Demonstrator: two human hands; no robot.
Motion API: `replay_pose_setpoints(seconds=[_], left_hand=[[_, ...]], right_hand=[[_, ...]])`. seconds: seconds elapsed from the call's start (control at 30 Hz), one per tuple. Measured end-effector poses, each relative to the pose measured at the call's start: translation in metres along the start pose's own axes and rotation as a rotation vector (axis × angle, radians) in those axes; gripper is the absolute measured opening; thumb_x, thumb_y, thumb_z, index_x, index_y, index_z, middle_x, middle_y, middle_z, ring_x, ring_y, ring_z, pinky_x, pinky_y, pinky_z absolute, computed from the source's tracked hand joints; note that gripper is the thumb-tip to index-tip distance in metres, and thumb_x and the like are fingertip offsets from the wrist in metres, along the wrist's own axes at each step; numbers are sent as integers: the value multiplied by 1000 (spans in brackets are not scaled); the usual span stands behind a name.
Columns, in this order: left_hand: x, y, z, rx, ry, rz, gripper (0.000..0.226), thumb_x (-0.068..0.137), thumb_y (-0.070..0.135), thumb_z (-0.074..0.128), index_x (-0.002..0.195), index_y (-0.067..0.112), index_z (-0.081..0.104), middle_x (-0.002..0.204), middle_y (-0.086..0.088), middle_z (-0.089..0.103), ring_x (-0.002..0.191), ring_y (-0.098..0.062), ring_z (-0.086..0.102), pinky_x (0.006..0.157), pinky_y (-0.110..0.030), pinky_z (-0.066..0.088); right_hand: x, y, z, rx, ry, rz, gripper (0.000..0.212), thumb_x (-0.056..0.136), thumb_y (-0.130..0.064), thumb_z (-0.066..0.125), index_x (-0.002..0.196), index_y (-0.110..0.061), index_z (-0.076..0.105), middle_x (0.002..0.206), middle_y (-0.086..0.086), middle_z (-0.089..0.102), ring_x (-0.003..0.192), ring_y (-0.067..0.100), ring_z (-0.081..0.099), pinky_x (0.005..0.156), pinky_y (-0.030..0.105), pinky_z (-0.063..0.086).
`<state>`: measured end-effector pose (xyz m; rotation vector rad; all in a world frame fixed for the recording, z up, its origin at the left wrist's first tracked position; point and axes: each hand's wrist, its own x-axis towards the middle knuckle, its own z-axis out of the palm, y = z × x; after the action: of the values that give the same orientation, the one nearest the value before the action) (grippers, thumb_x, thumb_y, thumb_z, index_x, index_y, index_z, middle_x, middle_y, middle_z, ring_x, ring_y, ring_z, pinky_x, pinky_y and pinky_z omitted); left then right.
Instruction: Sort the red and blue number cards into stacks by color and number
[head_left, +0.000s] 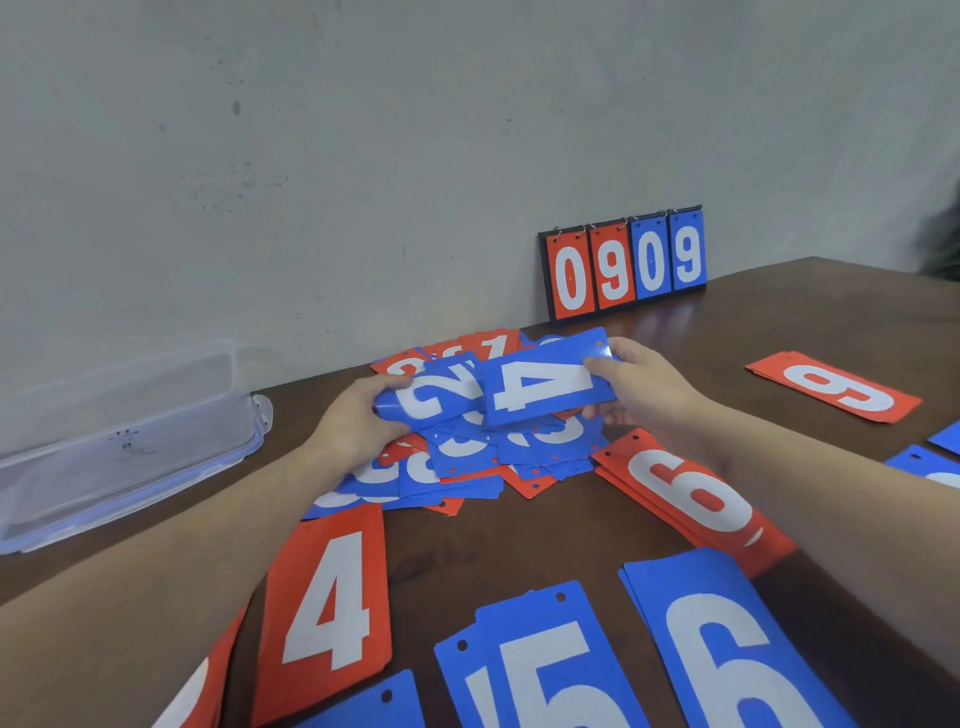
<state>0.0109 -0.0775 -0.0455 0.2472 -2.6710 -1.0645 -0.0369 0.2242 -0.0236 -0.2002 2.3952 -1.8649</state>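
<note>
Cards (462, 452) lie heaped mid-table. Both forearms reach forward over them. Right hand (641, 384) pinches a blue 4 card (545, 382) above the heap, thumb on top; left hand (358, 418) grips a blue card (431, 397), seemingly a 2.

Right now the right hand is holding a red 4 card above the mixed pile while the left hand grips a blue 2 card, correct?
Not quite. The card in the right hand is a blue 4 card, not red; the head view shows it. The rest stands: it is above the mixed pile, and the left hand grips a blue 2 card.
</note>
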Motion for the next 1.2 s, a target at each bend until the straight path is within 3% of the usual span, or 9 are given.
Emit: replay_pose_setpoints(seconds=[0.13, 0.23, 0.3, 0.4, 0.47, 0.6, 0.73, 0.93, 1.2], left_hand=[[-10, -2, -15, -192, 94, -60, 55, 82, -7, 69, 119, 32, 61, 119, 2, 57, 78, -11, 62, 51, -17, 47], [-22, -9, -29, -355, 103, -79, 54, 82, -10, 67, 108, 37, 61, 115, -10, 64, 67, -18, 66, 57, -31, 56], [-32, -12, -40, -479, 108, -79, 53, 85, -13, 63, 109, 34, 61, 114, -14, 66, 70, -22, 70, 61, -35, 59], [-49, -16, -59, -595, 129, -46, 54, 88, -13, 61, 124, 27, 54, 106, -9, 71, 75, -17, 74, 62, -30, 59], [-62, -20, -74, -647, 127, -46, 59, 91, -6, 64, 133, 32, 47, 102, -9, 75, 80, -20, 74, 72, -35, 59], [-92, -29, -101, -632, 137, -95, 48, 93, 7, 67, 129, 33, 47, 88, -2, 77, 61, -8, 65, 60, -29, 42], [-126, -37, -127, -657, 98, -151, 22, 94, 13, 66, 112, 24, 59, 95, -5, 77, 72, -12, 66, 64, -27, 45], [-168, -47, -159, -703, 28, -163, 19, 98, 6, 56, 106, 22, 62, 94, -2, 75, 83, -16, 71, 72, -32, 61], [-227, -72, -194, -565, -5, -291, 29, 99, 2, 47, 111, 16, 70, 99, -9, 75, 85, -21, 72, 80, -37, 58]], right_hand=[[-12, -5, 5, -14, -62, -24, 16, 103, -25, 54, 118, -24, 56, 104, 5, 73, 66, 15, 67, 74, 35, 56], [-20, -11, 11, -29, -77, -28, 19, 98, -20, 61, 115, -22, 54, 105, 6, 72, 67, 15, 66, 74, 35, 55], [-27, -17, 16, -26, -78, -33, 21, 96, -18, 63, 114, -19, 55, 102, 7, 72, 64, 14, 62, 67, 31, 52], [-36, -24, 24, -30, -85, -55, 19, 94, -17, 64, 113, -15, 59, 75, 2, 64, 56, 12, 48, 55, 23, 40], [-43, -30, 31, -20, -99, -68, 22, 94, -17, 65, 115, -18, 63, 69, -2, 61, 58, 15, 44, 54, 22, 38], [-58, -42, 49, 2, -142, -103, 27, 97, -18, 62, 121, -28, 62, 105, 6, 75, 90, 30, 70, 73, 33, 54], [-74, -49, 70, 59, -190, -64, 30, 100, -13, 56, 126, -27, 58, 110, 10, 75, 95, 33, 73, 87, 47, 60], [-101, -59, 104, 79, -288, -75, 18, 103, -10, 51, 117, -20, 53, 98, 8, 74, 73, 20, 76, 55, 31, 59], [-132, -69, 152, 3, -400, -85, 21, 104, -15, 51, 123, -23, 51, 103, 11, 74, 79, 22, 76, 57, 33, 60]])
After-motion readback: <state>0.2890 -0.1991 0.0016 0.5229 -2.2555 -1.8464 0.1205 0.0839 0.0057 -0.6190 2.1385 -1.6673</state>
